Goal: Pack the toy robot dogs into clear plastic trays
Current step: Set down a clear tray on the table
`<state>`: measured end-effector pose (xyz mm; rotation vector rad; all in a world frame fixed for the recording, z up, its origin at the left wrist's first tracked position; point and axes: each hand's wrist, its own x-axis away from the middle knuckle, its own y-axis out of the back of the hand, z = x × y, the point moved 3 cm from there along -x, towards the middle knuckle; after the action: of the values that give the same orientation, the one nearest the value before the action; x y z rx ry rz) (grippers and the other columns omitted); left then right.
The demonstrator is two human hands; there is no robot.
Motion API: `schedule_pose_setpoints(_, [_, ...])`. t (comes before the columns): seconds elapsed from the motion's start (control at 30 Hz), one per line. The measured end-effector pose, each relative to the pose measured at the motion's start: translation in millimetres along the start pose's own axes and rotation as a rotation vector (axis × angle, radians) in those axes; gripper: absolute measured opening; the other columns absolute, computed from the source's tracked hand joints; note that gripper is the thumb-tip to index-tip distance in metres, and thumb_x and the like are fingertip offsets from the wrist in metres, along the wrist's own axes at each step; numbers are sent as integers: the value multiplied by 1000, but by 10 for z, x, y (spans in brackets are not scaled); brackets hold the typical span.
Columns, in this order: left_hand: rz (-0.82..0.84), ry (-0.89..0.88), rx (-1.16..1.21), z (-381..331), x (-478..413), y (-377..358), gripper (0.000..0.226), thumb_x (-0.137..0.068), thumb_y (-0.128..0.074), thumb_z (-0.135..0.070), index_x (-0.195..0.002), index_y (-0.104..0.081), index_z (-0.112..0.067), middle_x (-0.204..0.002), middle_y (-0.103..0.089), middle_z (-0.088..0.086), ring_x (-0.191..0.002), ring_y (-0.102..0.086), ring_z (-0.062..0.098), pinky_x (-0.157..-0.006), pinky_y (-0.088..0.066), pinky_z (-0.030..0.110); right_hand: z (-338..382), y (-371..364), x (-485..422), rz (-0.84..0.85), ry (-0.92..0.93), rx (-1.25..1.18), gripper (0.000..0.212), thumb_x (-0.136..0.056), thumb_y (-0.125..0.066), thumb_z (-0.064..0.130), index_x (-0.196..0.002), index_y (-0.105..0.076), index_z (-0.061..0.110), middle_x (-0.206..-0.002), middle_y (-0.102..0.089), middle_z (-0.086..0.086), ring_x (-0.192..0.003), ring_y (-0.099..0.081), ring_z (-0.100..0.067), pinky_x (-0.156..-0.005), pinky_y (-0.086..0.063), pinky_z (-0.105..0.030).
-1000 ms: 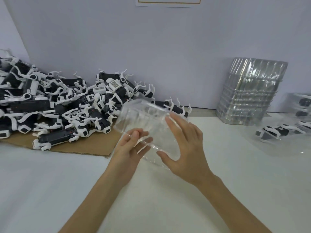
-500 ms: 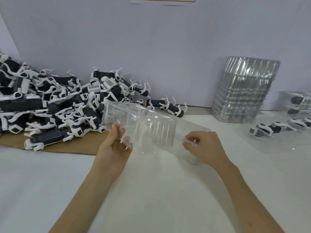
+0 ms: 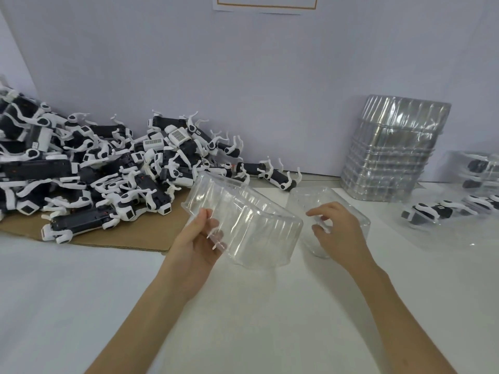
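Desk [image 3: 243, 319]: white, smooth and matte, running from the near edge to the wall.
Arms: two bare forearms reach in from the near edge, converging toward the middle.
Left hand [image 3: 197, 244]: palm turned right, thumb up along the outer wall of the clear tray [image 3: 251, 225], fingers showing through the plastic on the inside. The grip pinches that wall at the tray's left end.
Clear tray: thin, glossy, ribbed plastic with rounded corners, lifted off the desk. Its long axis runs far-left to near-right, with the near-right end lower.
Right hand [image 3: 340, 236]: back up, fingers curled. The grip is closed with thumb and fingertips on the near-left edge of the second clear tray [image 3: 316, 197].
Second clear tray: same ribbed plastic, just right of the first. Whether the two are joined, I cannot tell.
Cardboard [image 3: 129, 238]: flat brown sheet, left.
Toy robot dogs [image 3: 108, 171]: black-and-white, heaped at all angles on the cardboard, legs sticking up. One stray dog [image 3: 272, 175] lies beyond the trays.
Packed dogs [image 3: 432, 211]: lying lengthwise under clear plastic, right.
Tray stack [image 3: 391, 152]: nested clear trays, far right, against the wall.
Wall [image 3: 243, 76]: plain pale lilac.
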<state>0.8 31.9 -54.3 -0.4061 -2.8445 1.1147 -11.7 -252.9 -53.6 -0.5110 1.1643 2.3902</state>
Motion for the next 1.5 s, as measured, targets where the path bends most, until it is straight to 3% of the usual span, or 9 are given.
schedule_pose_setpoints(0.23, [0,26,-15,34,-7,4,19,-87,-62,-35,-76,-76,-28,-71,-64,-11,-64,-58,9,-58,-51,23,57,-14,-46,-276,52,-21,17,-81,-69,-3,-91,-74,10,-101,-63,-2,-96,-57,-15,-87,-32,-4])
schedule_pose_setpoints(0.43, [3,36,-21,31,-7,4,17,-86,-63,-34,-76,-75,-27,-72,-64,-10,-62,-59,9,-58,-52,23,-63,101,29,-228,-154,-16,21,-83,-58,13,-67,-61,27,-64,-63,11,-65,-62,-13,-58,-46,-24])
schedule_pose_setpoints(0.53, [4,38,-38,33,3,6,17,-86,-63,-34,-76,-74,-27,-71,-63,-11,-62,-58,8,-59,-52,23,-180,-57,29,77,-179,-47,25,-91,-61,9,-100,-72,30,-117,-68,10,-115,-64,-18,-88,-45,-12])
schedule_pose_setpoints(0.63, [22,35,-60,34,-2,5,20,-87,-61,-35,-75,-76,-28,-71,-63,-11,-63,-58,8,-59,-53,22,-209,-217,86,318,-78,2,36,-93,-61,7,-120,-66,30,-149,-49,5,-143,-41,-15,-116,-31,-32])
schedule_pose_setpoints(0.87, [-10,5,-180,47,-36,56,15,-85,-65,-35,-87,-69,-21,-73,-63,-6,-57,-54,6,-54,-50,21,128,-82,79,-92,2,-236,42,-91,-57,2,-79,-66,42,-81,-69,24,-77,-65,-2,-67,-44,-13])
schedule_pose_setpoints(1.0, [-82,-58,-285,89,-31,62,19,-78,-69,-35,-85,-68,-17,-72,-66,-2,-54,-53,7,-54,-48,20,476,4,178,-133,100,-478,16,-91,-56,24,-87,-71,28,-81,-71,13,-81,-68,-10,-72,-50,-23])
schedule_pose_setpoints(1.27, [-223,-173,-404,104,13,24,49,-62,-78,-50,-67,-48,-11,-58,-57,5,-50,-54,11,-60,-46,24,855,-333,369,227,181,-465,28,-81,-63,54,-79,-69,27,-79,-64,19,-86,-59,-9,-81,-41,-16])
schedule_pose_setpoints(1.4, [-93,-162,-392,141,10,-28,28,-87,-63,-40,-84,-66,-12,-89,-76,5,-70,-70,15,-62,-55,22,810,-304,318,161,192,-438,38,-89,-58,48,-80,-71,14,-77,-69,-1,-82,-62,-16,-84,-44,-31])
schedule_pose_setpoints(1.5, [-24,-131,-402,176,21,-66,23,-95,-57,-34,-92,-68,-14,-105,-77,7,-84,-74,21,-66,-56,23,754,-255,295,109,152,-465,34,-89,-60,48,-78,-72,18,-77,-70,5,-85,-63,-13,-82,-44,-24])
